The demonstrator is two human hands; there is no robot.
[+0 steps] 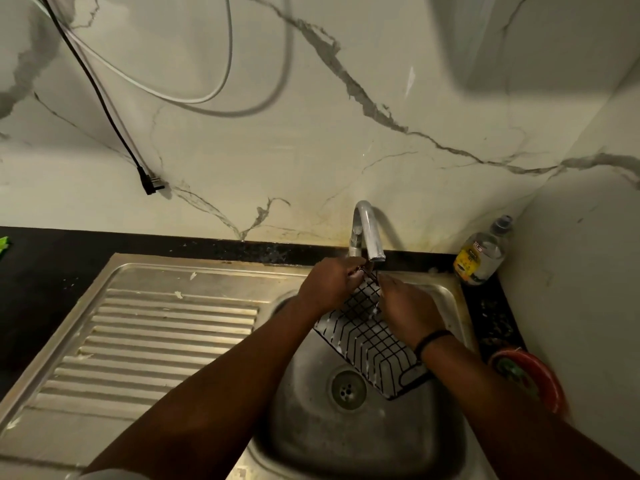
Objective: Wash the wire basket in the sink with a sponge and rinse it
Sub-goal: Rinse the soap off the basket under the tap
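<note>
We've got the wire basket [372, 336] tilted in the sink [311, 427], its top corner up under the tap [367, 233], its lower end near the drain [348, 390]. Our left hand [329, 284] has its grip curled round the top edge of the basket, right by the spout. Our right hand [408, 310] lies on the right side of the basket w/ fingers reaching to the top corner; can't tell if that grip is pinching wire or just pressing. No sponge visible, and water flow is too hard to see, so this is prob. the rinse step.

To do it well:
- keep the left grip firm on the rim so the basket doesn't slip down the sink;
- turn the basket under the spout bit by bit, so every row of wire gets water, not just the corner;
- rub the crossings w/ the right fingers, since white specks, maybe suds, cling there;
- tilt so runoff goes to the drain, away from the soap bottle [481, 256] on the tabletop [41, 271].
</note>
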